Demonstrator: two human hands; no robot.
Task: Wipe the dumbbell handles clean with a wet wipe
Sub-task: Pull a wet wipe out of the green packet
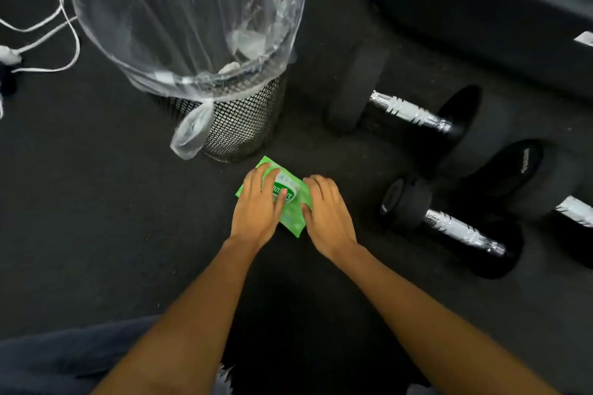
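Scene: A person crouches over a dark speckled floor, both bare forearms reaching out from 6 o'clock toward the middle of the view.
Wipes: A flat green wet-wipe packet with a white-and-green oval label lies on the floor at the centre, under both hands.
Left hand: The left hand rests on the packet's left half, fingers laid out straight across it and thumb on the label. It presses rather than clasps.
Right hand: The right hand grasps the packet's right edge, fingertips bent down onto it and thumb along its lower side.
Bin: A black wire-mesh waste bin lined with a clear plastic bag stands at 12 o'clock from the packet, just beside it; pale crumpled scraps show inside.
Dumbbells: A black dumbbell with a ribbed chrome handle lies at 3 o'clock from the hands, apart from them. A second black dumbbell of the same kind lies at 1 o'clock, and a third dumbbell is cut off by the right edge.
Surroundings: A white cable loops at 10 o'clock. A dark machine base fills the corner at 1 o'clock.
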